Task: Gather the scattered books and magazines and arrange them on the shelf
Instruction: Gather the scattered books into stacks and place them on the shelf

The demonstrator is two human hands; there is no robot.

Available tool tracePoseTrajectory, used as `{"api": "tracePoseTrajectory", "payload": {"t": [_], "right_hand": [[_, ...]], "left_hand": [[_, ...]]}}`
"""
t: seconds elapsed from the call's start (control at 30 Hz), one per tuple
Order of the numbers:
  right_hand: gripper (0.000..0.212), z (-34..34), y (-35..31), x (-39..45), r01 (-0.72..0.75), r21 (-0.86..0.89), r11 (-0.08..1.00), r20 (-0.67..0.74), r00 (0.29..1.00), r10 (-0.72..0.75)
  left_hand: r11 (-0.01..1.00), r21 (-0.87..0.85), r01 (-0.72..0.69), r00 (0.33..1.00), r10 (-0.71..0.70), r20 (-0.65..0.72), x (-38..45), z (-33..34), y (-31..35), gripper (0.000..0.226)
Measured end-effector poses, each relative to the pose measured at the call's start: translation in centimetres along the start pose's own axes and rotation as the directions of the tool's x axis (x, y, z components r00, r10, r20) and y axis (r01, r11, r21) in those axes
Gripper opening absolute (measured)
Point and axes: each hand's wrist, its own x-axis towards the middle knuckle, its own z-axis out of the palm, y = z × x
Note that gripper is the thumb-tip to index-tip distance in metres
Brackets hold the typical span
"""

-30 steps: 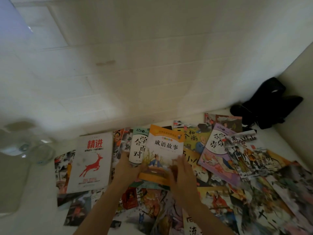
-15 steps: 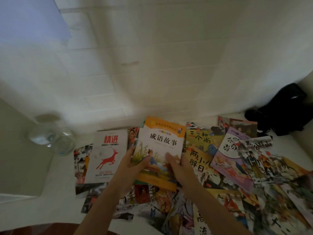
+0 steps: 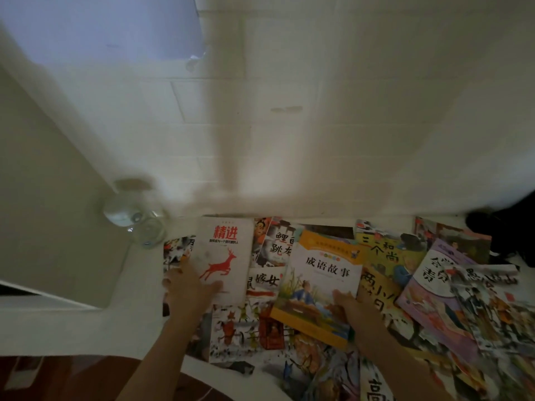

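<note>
The orange-covered storybook (image 3: 321,285) lay tilted on top of the scattered picture books (image 3: 428,299), which covered the white table (image 3: 139,322) along the wall. The right hand (image 3: 351,306) gripped its lower right edge, thumb over the cover. Left of it, the left hand (image 3: 188,287) rested with spread fingers on the white book with a red deer (image 3: 224,256). A glass jar (image 3: 133,218) stood near the left corner.

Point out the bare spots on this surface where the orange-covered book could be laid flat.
Bare white surface lies left of the white deer book, in front of the glass jar. A narrow strip runs along the wall behind the books. From the deer book rightward to the black object, covers overlap, leaving no gaps.
</note>
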Motion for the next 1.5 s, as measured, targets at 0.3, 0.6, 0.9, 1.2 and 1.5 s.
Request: {"api": "tracePoseTrajectory", "payload": {"t": [0.3,0.6,0.9,1.2,1.5], "right_hand": [[0.03,0.4,0.4,0.0,-0.043,0.127,0.991,-0.01,0.999,0.045],[0.052,-1.0,0.4,-0.1,-0.19,0.336,0.923,0.214,0.969,0.122],[0.023,-1.8,0.5,-3.4,0.011,0.169,0.985,0.096,0.995,-0.027],[0.045,-14.7,1.3,-9.2,0.355,0.049,0.933,-0.066,0.934,-0.352],[0.056,-20.2,7.8,-8.9,0.368,-0.222,0.903,-0.189,0.892,-0.41]], "left_hand": [[0.869,-0.455,-0.194,0.978,0.206,-0.023,-6.3,-3.0,4.8,0.024],[0.805,-0.586,-0.09,0.872,0.348,0.344,-11.3,5.0,7.9,0.04],[0.911,-0.27,-0.312,0.866,0.39,0.313,-10.6,5.4,8.6,0.074],[0.584,-0.788,-0.192,0.571,0.72,0.395,-18.4,9.6,15.0,0.051],[0.573,-0.686,-0.449,0.403,0.815,0.417,-23.1,13.7,16.9,0.06]]}}
